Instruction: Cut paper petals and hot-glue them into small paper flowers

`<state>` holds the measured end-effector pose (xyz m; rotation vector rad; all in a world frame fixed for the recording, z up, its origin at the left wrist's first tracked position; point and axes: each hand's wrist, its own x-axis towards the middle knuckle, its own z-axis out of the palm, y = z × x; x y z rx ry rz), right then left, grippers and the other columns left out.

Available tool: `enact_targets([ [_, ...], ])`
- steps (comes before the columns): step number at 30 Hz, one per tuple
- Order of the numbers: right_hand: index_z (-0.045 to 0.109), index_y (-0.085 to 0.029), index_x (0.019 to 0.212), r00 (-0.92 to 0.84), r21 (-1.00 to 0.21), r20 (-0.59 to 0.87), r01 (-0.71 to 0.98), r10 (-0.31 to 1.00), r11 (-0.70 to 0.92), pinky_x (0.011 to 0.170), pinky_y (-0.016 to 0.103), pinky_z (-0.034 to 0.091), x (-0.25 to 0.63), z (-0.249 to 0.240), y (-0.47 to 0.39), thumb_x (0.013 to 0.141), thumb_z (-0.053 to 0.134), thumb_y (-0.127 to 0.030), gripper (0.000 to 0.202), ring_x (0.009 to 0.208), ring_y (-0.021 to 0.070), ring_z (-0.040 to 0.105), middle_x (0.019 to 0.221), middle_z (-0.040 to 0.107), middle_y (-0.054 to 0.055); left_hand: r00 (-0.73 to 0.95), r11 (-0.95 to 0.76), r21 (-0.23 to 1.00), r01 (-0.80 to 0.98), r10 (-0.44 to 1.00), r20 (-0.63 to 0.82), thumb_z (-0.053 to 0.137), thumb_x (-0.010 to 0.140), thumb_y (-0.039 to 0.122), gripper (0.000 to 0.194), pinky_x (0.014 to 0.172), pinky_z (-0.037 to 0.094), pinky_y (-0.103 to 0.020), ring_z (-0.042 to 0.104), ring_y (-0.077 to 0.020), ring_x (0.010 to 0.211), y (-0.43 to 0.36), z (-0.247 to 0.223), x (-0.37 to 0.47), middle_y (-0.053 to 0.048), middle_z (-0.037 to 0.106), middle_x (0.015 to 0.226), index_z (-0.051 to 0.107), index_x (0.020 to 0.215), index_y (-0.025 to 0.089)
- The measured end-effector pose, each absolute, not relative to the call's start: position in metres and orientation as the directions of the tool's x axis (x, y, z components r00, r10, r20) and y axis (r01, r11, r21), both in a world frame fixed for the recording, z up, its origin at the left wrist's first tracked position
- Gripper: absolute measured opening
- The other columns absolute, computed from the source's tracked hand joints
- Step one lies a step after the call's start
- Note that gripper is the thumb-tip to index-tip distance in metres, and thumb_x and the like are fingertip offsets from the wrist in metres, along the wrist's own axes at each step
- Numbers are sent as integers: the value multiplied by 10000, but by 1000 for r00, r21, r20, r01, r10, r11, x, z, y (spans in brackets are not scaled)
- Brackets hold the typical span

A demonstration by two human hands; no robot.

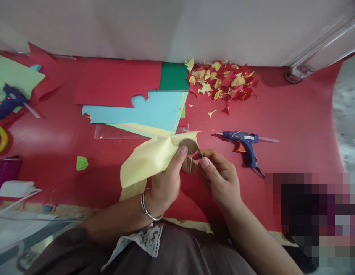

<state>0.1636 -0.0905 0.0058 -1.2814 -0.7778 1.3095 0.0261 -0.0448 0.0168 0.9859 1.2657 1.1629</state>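
My left hand point(168, 175) grips a sheet of yellow paper point(149, 158), its thumb pressing a brown round piece point(189, 146) against the paper's right end. A second brown striped round piece point(189, 165) shows between my two hands, just below the first. The fingers of my right hand point(219, 175) are pinched at the right edge of the upper round piece, on a thin dark edge too small to make out. The yellow sheet is bent and hangs down toward my left wrist.
Red paper point(120, 82) and light blue paper point(134, 114) lie behind my hands. Red and yellow scraps point(223, 82) are heaped at the back. A blue glue gun point(246, 143) lies right, another point(11, 101) far left. A green piece point(81, 163) lies left. Blurred blocks cover the lower right.
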Motion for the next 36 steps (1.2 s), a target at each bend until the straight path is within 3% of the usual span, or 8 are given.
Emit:
enact_targets([
  [5, 733, -197, 1016, 151, -933, -269, -288, 951, -218, 452, 233, 273, 163, 3, -90, 969, 758, -540, 347, 496, 72, 319, 634, 480, -69, -47, 174, 982, -71, 983, -178, 805, 942, 432, 215, 1262, 468, -475, 744, -296, 1212, -47, 16, 27, -80, 812, 1108, 786, 1040, 242],
  [12, 725, -193, 1000, 139, -915, -289, -333, 947, -230, 441, 225, 262, 161, 1, -89, 961, 766, -551, 362, 490, 66, 317, 641, 480, -70, -85, 285, 943, -174, 949, -303, 835, 920, 471, 280, 1167, 574, -472, 758, -293, 1192, -51, 14, 30, -81, 813, 1222, 778, 1059, 235],
  [22, 731, -190, 986, 133, -905, -304, -351, 943, -242, 438, 218, 260, 159, 3, -87, 965, 767, -542, 354, 486, 59, 302, 632, 470, -73, -67, 281, 949, -142, 954, -293, 883, 860, 513, 322, 1352, 364, -527, 694, -325, 1303, -47, 14, 25, -69, 804, 1265, 774, 1015, 252],
  [30, 730, -184, 969, 120, -886, -325, -385, 938, -258, 424, 207, 234, 159, 3, -88, 964, 768, -551, 369, 481, 53, 292, 611, 424, -82, -19, 156, 979, 129, 988, -155, 710, 975, 615, 410, 1246, 443, -517, 758, -282, 1023, -46, 8, 20, -67, 803, 898, 753, 847, 229],
  [36, 735, -187, 964, 116, -883, -329, -391, 937, -262, 432, 202, 245, 159, 2, -87, 975, 759, -546, 360, 494, 50, 292, 622, 413, -78, -49, 176, 976, 126, 984, -171, 716, 974, 593, 380, 1100, 541, -462, 758, -273, 990, -45, 12, 22, -44, 719, 747, 717, 843, 236],
])
